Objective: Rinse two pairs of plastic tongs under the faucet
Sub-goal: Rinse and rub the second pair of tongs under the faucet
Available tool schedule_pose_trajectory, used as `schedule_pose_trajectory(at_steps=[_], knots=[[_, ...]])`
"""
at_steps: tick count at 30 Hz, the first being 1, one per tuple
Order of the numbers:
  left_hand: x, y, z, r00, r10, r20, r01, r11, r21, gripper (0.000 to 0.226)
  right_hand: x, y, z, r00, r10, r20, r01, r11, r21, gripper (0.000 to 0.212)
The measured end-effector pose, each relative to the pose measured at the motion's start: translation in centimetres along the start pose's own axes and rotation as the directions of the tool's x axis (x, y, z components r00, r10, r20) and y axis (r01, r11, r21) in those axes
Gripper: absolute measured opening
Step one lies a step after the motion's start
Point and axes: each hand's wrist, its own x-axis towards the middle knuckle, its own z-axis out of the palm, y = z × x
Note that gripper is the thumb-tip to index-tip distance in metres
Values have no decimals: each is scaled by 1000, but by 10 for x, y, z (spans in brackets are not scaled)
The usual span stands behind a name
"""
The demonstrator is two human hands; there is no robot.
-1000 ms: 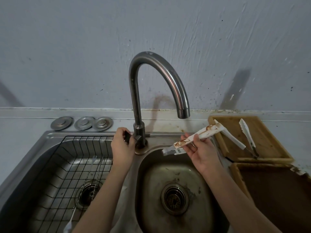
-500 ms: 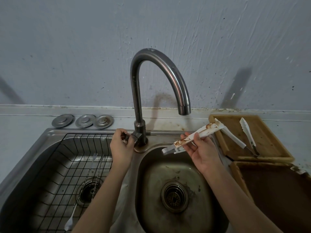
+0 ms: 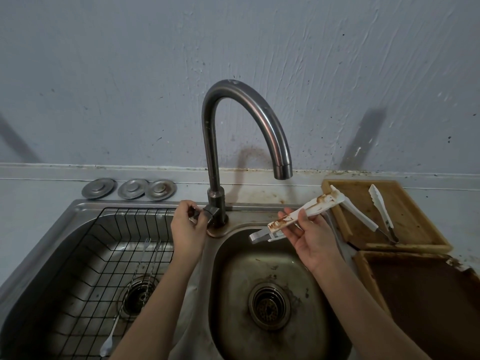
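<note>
A curved steel faucet [image 3: 249, 105] rises between two sink basins, and no water runs from its spout. My left hand [image 3: 185, 227] grips the small handle at the faucet's base. My right hand [image 3: 309, 237] holds white plastic tongs [image 3: 298, 216] smeared with brown sauce, over the back edge of the right basin [image 3: 270, 276], below and slightly right of the spout. Two more white tongs [image 3: 381, 211] lie on a wooden tray [image 3: 415, 222] at the right, the longer pair [image 3: 358, 211] to the left.
The left basin holds a black wire rack [image 3: 104, 255] with a fork and a spoon [image 3: 111, 339]. Three metal drain caps [image 3: 130, 188] sit on the counter behind it. A dark brown board [image 3: 428, 302] lies in front of the wooden tray.
My left hand's grip on the faucet handle has turned slightly. The stained tongs in my right hand have barely moved. The view has shifted a little.
</note>
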Motion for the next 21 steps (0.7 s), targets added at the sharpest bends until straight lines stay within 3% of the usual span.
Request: schedule_pose_trajectory(at_steps=[5,15,21], knots=[[0,-3,-1,1000,-8,-2,8,1000,13,34,0,0,-1,1000,-1,-8,1,1000,-1,38],[-2,-2,-1,1000,-7,-16,7,1000,24,28,0,0,-3,1000,-6,-9,6,1000,-4,38],[-3,0,-1,1000,3,-20,-2,1000,25,36,1,-1,-5,1000,-9,-15,9,1000,-11,30]])
